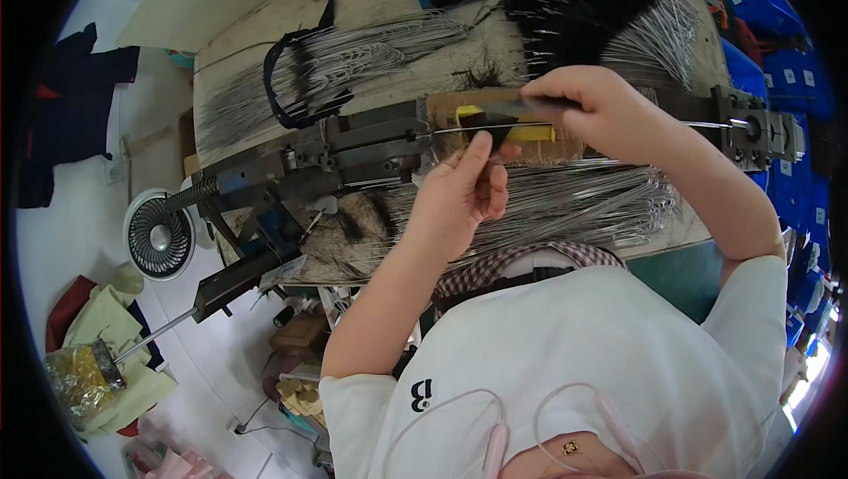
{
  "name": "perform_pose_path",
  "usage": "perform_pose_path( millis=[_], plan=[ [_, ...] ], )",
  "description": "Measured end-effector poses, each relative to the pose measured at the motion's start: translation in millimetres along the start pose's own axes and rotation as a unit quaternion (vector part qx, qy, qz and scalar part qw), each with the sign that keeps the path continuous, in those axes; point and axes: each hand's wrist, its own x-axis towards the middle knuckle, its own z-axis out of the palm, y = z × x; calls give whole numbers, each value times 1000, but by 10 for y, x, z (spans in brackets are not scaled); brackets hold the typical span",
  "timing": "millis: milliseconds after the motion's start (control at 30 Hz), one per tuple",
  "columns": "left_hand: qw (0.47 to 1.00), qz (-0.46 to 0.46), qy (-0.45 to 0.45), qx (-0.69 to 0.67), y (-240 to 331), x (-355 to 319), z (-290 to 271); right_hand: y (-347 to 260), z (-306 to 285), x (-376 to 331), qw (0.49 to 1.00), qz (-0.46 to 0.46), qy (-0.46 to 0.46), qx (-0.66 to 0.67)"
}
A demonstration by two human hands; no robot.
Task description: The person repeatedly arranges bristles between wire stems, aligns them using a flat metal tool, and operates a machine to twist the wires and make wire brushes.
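A long metal bar fixture (380, 150) runs across the bench, with a thin straight wire (698, 124) stretched along it. My left hand (462, 192) is closed at the middle of the wire, its thumb pressing a small tuft of black bristles (491, 120) against it. Over the cardboard-covered block (442, 106) with yellow tape (533, 133), my right hand (598, 108) is closed, fingers pinched on a dark, slim thing (551, 105) smeared by motion. What exactly it is, I cannot make out.
Bundles of bent wires (380, 46) lie behind the fixture, and more wires (565, 210) lie in front. A big heap of black bristles (583, 2) sits at the back right. Blue bins (786, 73) line the right side. A fan (159, 233) stands at left.
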Motion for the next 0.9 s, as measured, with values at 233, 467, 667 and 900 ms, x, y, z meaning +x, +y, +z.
perform_pose_path(
  millis=[233, 467, 667, 900],
  plan=[
    [981, 100, -30, -161, -110, 74, 83, 80, 44, 47, 997, -41, 63, -11],
    [955, 126, -167, -212, -211, 128, -154, -149, 248, -289, 933, -246, 154, -213],
    [963, 99, -117, -222, -144, 58, 51, 14, 205, -140, 939, -197, 191, -207],
    [974, 108, -79, -181, -107, 42, 83, -6, 69, -89, 904, -235, 149, -325]
  ],
)
